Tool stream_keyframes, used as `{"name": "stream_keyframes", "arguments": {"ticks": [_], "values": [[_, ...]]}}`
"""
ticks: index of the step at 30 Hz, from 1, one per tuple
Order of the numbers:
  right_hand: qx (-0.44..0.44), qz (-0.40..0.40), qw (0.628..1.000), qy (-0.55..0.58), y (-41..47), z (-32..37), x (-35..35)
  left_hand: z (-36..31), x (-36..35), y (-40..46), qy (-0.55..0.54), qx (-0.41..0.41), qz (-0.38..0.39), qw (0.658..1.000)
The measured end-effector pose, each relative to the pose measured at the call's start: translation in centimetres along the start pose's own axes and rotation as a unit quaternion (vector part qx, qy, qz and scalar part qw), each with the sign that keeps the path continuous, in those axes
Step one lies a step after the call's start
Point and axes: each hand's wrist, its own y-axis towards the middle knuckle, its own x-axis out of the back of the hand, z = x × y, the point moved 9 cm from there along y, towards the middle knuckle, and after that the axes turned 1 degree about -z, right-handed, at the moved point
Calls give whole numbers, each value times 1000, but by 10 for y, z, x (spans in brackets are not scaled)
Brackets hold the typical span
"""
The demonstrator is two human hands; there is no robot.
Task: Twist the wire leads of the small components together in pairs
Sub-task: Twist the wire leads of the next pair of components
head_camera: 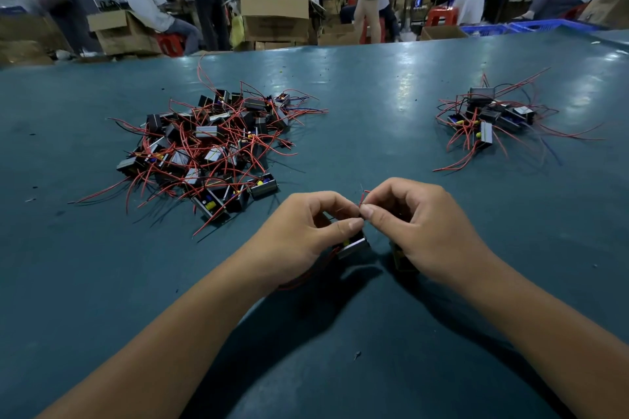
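Red wire leads (363, 198) are pinched between thumb and fingertips of both hands, where the two hands meet; the bare ends stick up just above the pinch. Left hand (308, 231) is curled, thumb tip pressed to the leads. Right hand (413, 224) is curled likewise, thumb and forefinger clamped on the same leads. A small component (354, 243) is seen below the left thumb, black with a silver edge, close to the table (408, 333). A second component (401, 258) is mostly hidden under the right hand. A red wire (313, 274) is trailed back under the left wrist. A large pile of components (207, 146) with red leads is laid far left. A smaller pile (490, 119) is laid far right, well apart. Cardboard boxes (275, 15) and people are seen beyond the table edge.
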Motion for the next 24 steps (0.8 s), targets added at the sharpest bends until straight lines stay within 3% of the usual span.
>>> {"name": "stream_keyframes", "arguments": {"ticks": [11, 15, 18, 22, 24], "values": [[-27, -4, 999, 20, 4, -7, 7, 2, 11, 4, 128, -31, -13, 991], [-21, -81, 995, 48, 7, -3, 28, 2, 26, 4, 154, -19, -28, 987], [-41, -134, 982, -124, 4, -4, 46, 13, 29, 1, 292, 26, -3, 956], [-176, 27, 924, -339, -3, -29, 31, 10, 21, 0, 369, 8, -2, 930], [-198, 79, 905, -368, -7, -36, 21, 9, 22, 1, 368, 8, -6, 930]]}}
